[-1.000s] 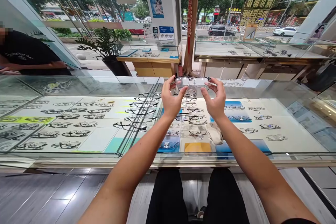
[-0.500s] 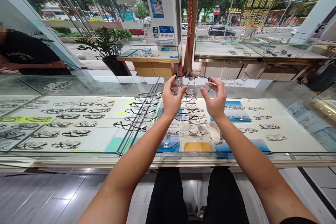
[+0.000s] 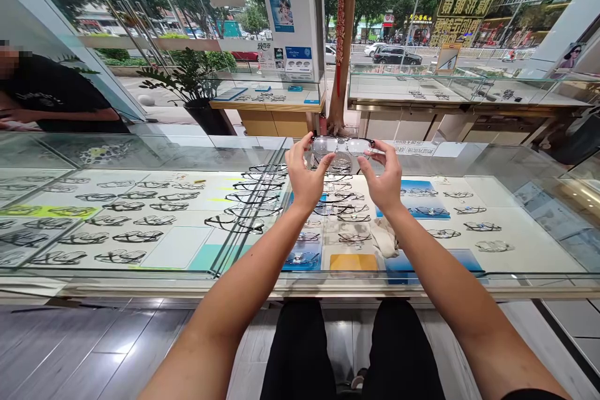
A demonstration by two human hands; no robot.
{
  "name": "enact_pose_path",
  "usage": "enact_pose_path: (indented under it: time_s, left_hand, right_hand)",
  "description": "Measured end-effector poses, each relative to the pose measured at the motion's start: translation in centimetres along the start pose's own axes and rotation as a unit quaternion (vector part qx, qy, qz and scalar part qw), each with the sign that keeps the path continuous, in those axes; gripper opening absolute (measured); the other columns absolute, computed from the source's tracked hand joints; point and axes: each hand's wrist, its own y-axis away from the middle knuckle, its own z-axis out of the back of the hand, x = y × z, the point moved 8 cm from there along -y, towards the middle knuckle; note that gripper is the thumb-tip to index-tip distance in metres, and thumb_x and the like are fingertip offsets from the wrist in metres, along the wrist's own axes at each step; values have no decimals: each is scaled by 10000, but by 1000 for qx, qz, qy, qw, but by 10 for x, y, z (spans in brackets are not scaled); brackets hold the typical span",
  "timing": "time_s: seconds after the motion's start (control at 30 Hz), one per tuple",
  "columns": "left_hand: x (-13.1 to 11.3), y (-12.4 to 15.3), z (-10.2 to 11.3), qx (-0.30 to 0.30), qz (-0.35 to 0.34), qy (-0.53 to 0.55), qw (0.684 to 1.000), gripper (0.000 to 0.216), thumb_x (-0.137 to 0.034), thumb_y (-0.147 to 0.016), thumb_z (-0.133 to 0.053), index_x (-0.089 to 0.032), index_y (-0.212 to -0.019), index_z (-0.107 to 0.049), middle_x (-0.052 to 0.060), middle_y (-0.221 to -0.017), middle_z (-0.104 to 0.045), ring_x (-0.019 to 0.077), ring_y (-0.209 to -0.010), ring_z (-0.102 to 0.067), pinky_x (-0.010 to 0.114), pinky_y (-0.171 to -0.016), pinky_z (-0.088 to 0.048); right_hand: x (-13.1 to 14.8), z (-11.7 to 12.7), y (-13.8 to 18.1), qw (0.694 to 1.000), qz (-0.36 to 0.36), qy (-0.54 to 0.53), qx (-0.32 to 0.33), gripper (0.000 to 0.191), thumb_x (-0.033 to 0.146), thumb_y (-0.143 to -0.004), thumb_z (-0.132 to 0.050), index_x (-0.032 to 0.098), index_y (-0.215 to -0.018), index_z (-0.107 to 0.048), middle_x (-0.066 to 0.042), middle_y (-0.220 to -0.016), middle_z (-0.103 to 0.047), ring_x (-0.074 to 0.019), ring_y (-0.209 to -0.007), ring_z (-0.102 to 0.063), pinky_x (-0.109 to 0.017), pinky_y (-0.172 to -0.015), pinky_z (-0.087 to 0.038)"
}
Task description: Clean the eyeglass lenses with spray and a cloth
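A pair of eyeglasses [image 3: 355, 146] with a dark upper rim and clear lenses is held up above the glass counter [image 3: 469, 285]. My left hand [image 3: 305, 175] grips its left end between thumb and fingers, and my right hand [image 3: 383, 178] grips its right end the same way. Beneath my hands, several pairs of glasses lie in a column on the counter. A crumpled beige cloth [image 3: 385, 238] lies by my right forearm, near a yellow-orange rectangle [image 3: 353, 262].
Rows of eyeglass frames [image 3: 138, 237] fill the display on the left, with others [image 3: 482, 227] on the right. A person in a black shirt [image 3: 60, 90] leans at the far left. Beyond the counter stand a potted plant [image 3: 206, 114] and a wooden post [image 3: 345, 44].
The eyeglasses have tilted slightly in my hands, and the fingers of my left hand have shifted a little to the left. Both hands keep their hold.
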Motion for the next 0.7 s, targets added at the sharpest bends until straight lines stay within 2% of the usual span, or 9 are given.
enact_pose_path:
  time_s: [0.13, 0.43, 0.7]
  left_hand:
    - [-3, -1, 1, 4, -8, 4, 1000, 675, -724, -921, -811, -340, -1464, -690, 109, -1329, -733, 309, -1238, -661, 504, -1087, -525]
    - [-4, -2, 0, 13, -8, 17, 1000, 703, -746, -921, -793, -337, -1480, -675, 124, -1360, -719, 311, -1257, -685, 472, -1029, -563]
    - [1, -1, -3, 25, 40, 47, 998, 681, -708, -903, -847, -319, -1446, -712, 131, -1383, -746, 315, -1266, -712, 462, -1029, -565]
  right_hand:
    - [-2, -1, 0, 1000, -9, -6, 7, 519, 577, -1031, -747, 283, -1439, -620, -141, -1369, -732, -295, -1177, -777, -566, -1093, -661]
    - [-3, -1, 0, 1000, -8, -5, 8, 529, 581, -1027, -745, 290, -1449, -614, -139, -1384, -730, -305, -1226, -760, -554, -1083, -655]
    - [5, 4, -1, 1000, 9, 21, -7, 515, 595, -1036, -733, 303, -1445, -621, -129, -1385, -727, -303, -1170, -754, -556, -1023, -653]
